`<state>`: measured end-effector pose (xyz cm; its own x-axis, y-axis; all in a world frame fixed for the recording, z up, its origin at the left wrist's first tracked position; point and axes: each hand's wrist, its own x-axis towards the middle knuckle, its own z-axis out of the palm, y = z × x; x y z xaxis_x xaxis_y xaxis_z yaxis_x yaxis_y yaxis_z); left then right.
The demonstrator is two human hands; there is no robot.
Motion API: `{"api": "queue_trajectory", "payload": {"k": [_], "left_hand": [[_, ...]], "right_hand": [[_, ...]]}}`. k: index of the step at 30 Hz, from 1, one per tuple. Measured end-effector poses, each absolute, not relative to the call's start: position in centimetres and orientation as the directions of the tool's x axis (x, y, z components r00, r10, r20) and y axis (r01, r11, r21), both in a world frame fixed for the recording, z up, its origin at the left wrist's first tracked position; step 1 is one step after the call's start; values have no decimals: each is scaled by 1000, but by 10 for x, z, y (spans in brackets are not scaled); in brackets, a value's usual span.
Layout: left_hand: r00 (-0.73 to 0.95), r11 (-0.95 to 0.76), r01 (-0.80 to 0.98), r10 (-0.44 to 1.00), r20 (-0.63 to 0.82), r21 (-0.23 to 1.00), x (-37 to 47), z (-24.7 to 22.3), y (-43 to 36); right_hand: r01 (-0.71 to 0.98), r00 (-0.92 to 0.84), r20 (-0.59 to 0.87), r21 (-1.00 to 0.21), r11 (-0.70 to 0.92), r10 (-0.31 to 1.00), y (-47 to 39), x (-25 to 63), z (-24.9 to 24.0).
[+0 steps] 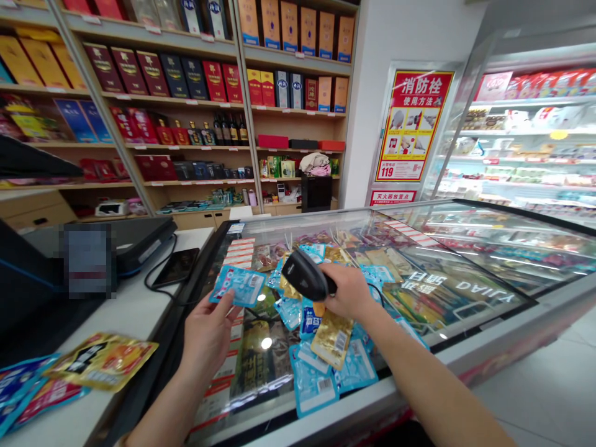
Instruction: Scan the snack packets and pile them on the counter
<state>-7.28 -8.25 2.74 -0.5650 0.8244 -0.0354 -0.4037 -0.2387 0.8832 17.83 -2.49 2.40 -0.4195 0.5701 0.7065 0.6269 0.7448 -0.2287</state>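
Between the thumb and fingers of my left hand [212, 329] is a small light-blue snack packet [242, 287], its printed side facing up. My right hand [349, 288] is wrapped round the handle of a black barcode scanner [303, 273], whose head points left toward that packet. A cable runs off behind my right wrist. Below the scanner, a loose pile of blue packets and gold packets [333, 338] lies on the glass top of a chest freezer [261, 388]. Some of the pile is hidden by my right hand and forearm.
On the white counter [139, 347] at left lie a gold snack bag [105, 361], blue and red bags [35, 391] and a phone [177, 267]. A dark checkout machine [135, 245] stands there. Shelves of boxed bottles [186, 74] line the back; a lit fridge [526, 143] stands right.
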Motion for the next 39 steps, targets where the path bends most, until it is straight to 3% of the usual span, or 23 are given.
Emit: {"api": "queue_trajectory", "payload": {"k": [3, 6, 10, 14, 22, 26, 33, 35, 39], "left_hand": [[-548, -167, -331, 835, -45, 929, -71, 34, -77], [-502, -135, -197, 865, 18, 971, -59, 44, -63], [-368, -146, -16, 921, 130, 989, -25, 56, -34], [-326, -160, 175, 921, 211, 971, 11, 56, -4], [-429, -16, 462, 871, 239, 887, 38, 43, 28], [-397, -24, 597, 859, 322, 802, 36, 44, 23], [-350, -209, 469, 848, 398, 858, 12, 36, -3], [-279, -294, 517, 830, 483, 804, -6, 35, -22], [-138, -349, 738, 761, 634, 578, -63, 34, -71]], "right_hand": [[768, -146, 786, -293, 569, 601, -9, 207, 29], [827, 130, 765, -435, 356, 631, 6, 236, 31], [786, 420, 670, -606, 124, 612, 21, 265, 31], [725, 562, 590, -689, -2, 580, 27, 280, 30], [713, 591, 527, -695, -90, 611, 31, 282, 27], [743, 540, 589, -670, -11, 601, 34, 281, 21], [763, 514, 641, -645, 38, 570, 34, 280, 18], [765, 507, 634, -643, 34, 584, 32, 279, 19], [780, 474, 642, -624, 51, 603, 29, 276, 21]]}}
